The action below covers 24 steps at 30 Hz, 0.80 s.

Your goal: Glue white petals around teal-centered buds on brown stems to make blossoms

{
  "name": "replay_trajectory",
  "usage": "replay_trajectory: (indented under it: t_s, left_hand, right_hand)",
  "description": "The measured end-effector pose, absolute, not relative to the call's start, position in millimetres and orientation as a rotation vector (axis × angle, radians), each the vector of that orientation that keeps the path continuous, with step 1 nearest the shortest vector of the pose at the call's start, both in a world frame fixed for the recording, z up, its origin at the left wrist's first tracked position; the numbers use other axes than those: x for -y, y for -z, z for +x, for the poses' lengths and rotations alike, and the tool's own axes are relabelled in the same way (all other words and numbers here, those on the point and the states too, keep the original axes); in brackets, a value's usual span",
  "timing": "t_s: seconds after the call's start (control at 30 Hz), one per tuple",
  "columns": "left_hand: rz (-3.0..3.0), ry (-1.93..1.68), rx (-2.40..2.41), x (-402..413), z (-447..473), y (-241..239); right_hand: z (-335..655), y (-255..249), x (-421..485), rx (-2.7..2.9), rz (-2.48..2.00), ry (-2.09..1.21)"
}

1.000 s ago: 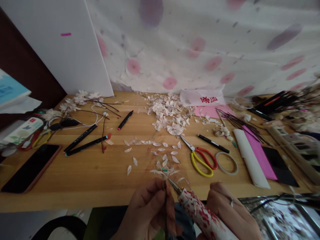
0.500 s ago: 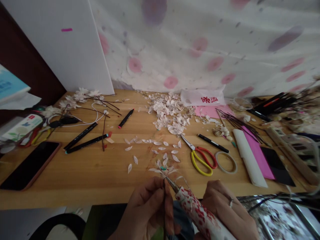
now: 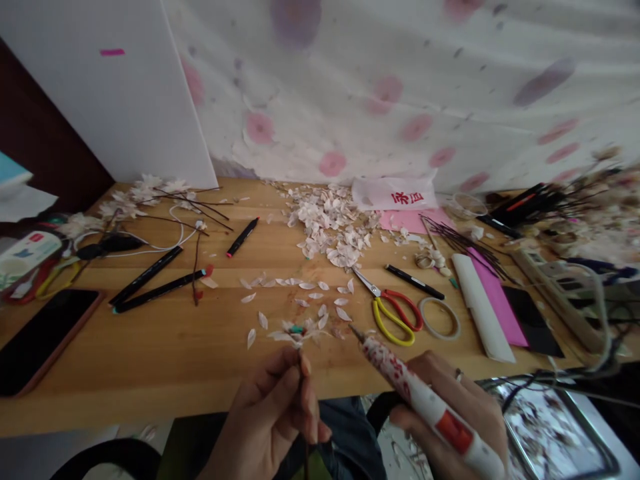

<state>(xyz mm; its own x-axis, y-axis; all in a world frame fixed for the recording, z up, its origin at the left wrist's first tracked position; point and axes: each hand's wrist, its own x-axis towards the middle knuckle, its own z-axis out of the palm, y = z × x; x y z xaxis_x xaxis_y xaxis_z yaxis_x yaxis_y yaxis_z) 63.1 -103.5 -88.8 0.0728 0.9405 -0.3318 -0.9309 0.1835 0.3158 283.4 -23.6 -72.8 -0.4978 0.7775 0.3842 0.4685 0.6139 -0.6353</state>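
My left hand (image 3: pixel 273 407) is closed round the thin brown stem of a flower (image 3: pixel 298 331), with pale petals and a bit of green at its centre above my fingertips. In my right hand (image 3: pixel 450 400) I hold a hot glue gun (image 3: pixel 400 383), white with red patterning and shaped like a thick pen. Its metal tip points up and left, apart from the flower. Loose pale petals (image 3: pixel 263 320) lie on the wooden table (image 3: pixel 165 353) just beyond my hands. Yellow-and-red scissors (image 3: pixel 395 320) rest right of them.
A heap of pale petals (image 3: pixel 325 220) lies at the back by the curtain. Markers (image 3: pixel 160 290), a phone (image 3: pixel 47 337) and finished flowers on stems are on the left. A tape roll (image 3: pixel 440 319), folded paper (image 3: pixel 483 307), dark stems and a power strip (image 3: pixel 555 300) stand right.
The glue gun has drawn back right, its tip leaving the flower. My left hand with the flower has shifted left in view. The camera view has also turned slightly.
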Motion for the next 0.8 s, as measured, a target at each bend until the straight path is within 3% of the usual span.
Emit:
replay_trajectory:
  t_s: [0.27,0.53,0.8]
  left_hand:
    - [-0.005,-1.422,-0.781,109,42,96]
    - [-0.043,-1.525,-1.01,108,18,107]
    - [-0.218,-1.61,-1.171,93,24,91]
  right_hand:
    - [381,127,-30,1.355,-2.103,-0.291]
    - [421,162,-76,1.278,-2.07,-0.25]
    - [418,166,-76,1.272,-2.098,-0.258]
